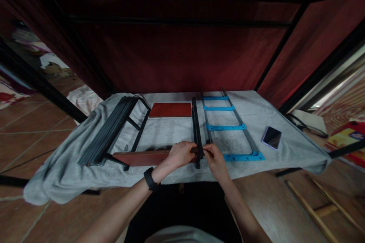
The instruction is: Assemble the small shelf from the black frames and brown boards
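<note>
My left hand (181, 154), with a dark watch on its wrist, grips the right end of a long reddish-brown board (145, 158) standing on edge. That end meets a black metal frame piece (196, 125). On the other side of this piece, my right hand (214, 158) has its fingers pinched against the metal; whatever they hold is too small or hidden to make out. The board's left end meets a black frame (138, 136) with grey tubes (110, 131) beside it. A flat red-brown panel (170, 110) lies farther back between the frame pieces.
A rack of grey rods with blue crossbars (226, 127) lies to the right, with a phone (272, 137) beyond it. All rest on a grey cloth (182, 131). Dark posts (288, 45) and a red fabric wall (179, 57) enclose the back. Wooden slats (313, 212) lie on the floor.
</note>
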